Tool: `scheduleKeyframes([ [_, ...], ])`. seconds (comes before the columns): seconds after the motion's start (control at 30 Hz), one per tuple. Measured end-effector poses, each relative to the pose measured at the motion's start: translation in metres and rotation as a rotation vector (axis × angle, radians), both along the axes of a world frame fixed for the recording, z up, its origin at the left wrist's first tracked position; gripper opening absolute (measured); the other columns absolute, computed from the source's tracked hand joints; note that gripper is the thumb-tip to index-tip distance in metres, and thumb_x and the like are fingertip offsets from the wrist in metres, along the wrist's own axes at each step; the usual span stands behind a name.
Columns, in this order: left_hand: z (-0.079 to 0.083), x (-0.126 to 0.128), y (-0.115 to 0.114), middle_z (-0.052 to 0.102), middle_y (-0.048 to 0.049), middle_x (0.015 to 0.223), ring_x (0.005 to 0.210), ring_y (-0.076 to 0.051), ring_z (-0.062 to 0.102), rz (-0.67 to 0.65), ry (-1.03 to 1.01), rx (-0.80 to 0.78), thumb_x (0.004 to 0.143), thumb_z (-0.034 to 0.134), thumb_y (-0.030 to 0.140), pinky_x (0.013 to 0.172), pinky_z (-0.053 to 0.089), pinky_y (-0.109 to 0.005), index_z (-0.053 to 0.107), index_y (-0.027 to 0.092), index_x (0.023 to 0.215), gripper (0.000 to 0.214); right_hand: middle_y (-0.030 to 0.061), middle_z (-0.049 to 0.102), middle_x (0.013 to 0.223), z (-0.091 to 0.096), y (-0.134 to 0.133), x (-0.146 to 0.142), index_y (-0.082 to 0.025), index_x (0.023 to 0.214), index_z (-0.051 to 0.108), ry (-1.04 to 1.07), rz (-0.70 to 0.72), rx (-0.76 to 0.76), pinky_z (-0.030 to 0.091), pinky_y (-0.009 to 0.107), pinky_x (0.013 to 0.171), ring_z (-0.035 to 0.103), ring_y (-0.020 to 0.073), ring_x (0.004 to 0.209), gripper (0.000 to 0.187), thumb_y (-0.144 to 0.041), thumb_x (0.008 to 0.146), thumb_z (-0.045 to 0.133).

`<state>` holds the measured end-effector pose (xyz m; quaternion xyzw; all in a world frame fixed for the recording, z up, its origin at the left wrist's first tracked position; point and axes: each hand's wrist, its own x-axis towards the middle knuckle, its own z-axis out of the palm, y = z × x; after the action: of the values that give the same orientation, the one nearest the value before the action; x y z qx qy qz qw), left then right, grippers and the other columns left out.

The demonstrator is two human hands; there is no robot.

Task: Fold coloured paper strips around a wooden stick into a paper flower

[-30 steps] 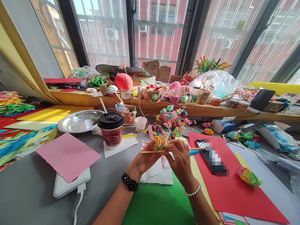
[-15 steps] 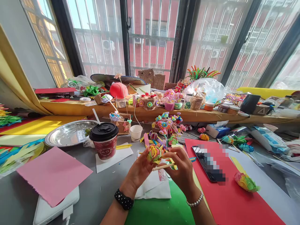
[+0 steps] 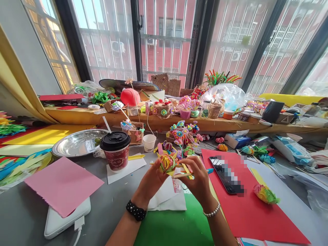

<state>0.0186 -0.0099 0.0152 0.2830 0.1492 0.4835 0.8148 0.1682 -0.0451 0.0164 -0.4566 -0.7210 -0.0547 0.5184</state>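
Note:
A yellow, green and pink paper flower [image 3: 167, 164] is gripped by the fingers of my left hand [image 3: 151, 182], just above the middle of the table. On its right side, my right hand [image 3: 200, 181] pinches with bent fingers close to the outer petals. A pale wooden stick [image 3: 181, 176] lies across those same fingers. A blue tip shows beyond the right hand, but whether it belongs to the stick I cannot tell. White tissue [image 3: 169, 200] and a green sheet [image 3: 174, 227] lie below both hands.
To the left stand a lidded cup [image 3: 116, 153], a metal plate [image 3: 77, 145] and a pink sheet [image 3: 64, 186] on a white power bank [image 3: 68, 218]. A phone [image 3: 225, 174] and another paper flower [image 3: 265, 194] rest on red paper [image 3: 266, 222]. Craft flowers [image 3: 185, 133] stand behind.
The paper flower has turned in my left hand and shows more of its petals. My right fingers have shifted slightly with the stick, whose end moved right. The view has shifted a little.

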Motion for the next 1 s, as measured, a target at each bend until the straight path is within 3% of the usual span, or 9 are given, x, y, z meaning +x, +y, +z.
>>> scheduleKeyframes([
  [0.27,-0.0025,-0.0007,-0.0035,0.062,-0.006,0.094,0.083,-0.017,0.059,-0.061,0.011,0.104,0.071,0.058,0.023,0.075,0.046,-0.029,0.053,0.019,0.105,0.034,0.003,0.057,0.071,-0.0012,0.0001,-0.0003,-0.019,0.074,0.056,-0.012,0.005,0.06,0.046,0.025,0.056,0.056,0.0155,0.069,0.007,-0.026,0.072,0.058],
  [0.5,0.0015,-0.0019,-0.0036,0.062,-0.0091,0.091,0.081,-0.016,0.058,-0.116,0.113,0.207,0.073,0.056,0.022,0.072,0.046,-0.027,0.06,0.012,0.09,0.021,0.0032,0.056,0.065,-0.0011,-0.0006,-0.0015,-0.018,0.067,0.055,-0.045,-0.019,0.07,0.044,0.025,0.053,0.054,0.0147,0.061,0.011,-0.026,0.074,0.056],
  [0.73,-0.0063,-0.0028,0.0,0.061,-0.0076,0.088,0.078,-0.015,0.057,-0.145,0.112,0.195,0.073,0.056,0.022,0.073,0.045,-0.028,0.059,0.013,0.091,0.02,0.002,0.053,0.061,-0.0037,-0.0008,-0.0037,-0.018,0.064,0.053,-0.071,-0.015,0.096,0.04,0.023,0.05,0.05,0.0133,0.057,0.014,-0.025,0.076,0.054],
  [1.0,-0.0044,0.0012,-0.0048,0.061,-0.0064,0.095,0.086,-0.018,0.056,-0.118,0.175,0.136,0.074,0.055,0.025,0.077,0.044,-0.031,0.057,0.013,0.094,0.023,0.0,0.048,0.057,-0.0091,-0.0004,-0.0041,-0.017,0.06,0.05,-0.072,-0.036,0.096,0.036,0.021,0.049,0.046,0.0116,0.054,0.018,-0.022,0.077,0.053],
])
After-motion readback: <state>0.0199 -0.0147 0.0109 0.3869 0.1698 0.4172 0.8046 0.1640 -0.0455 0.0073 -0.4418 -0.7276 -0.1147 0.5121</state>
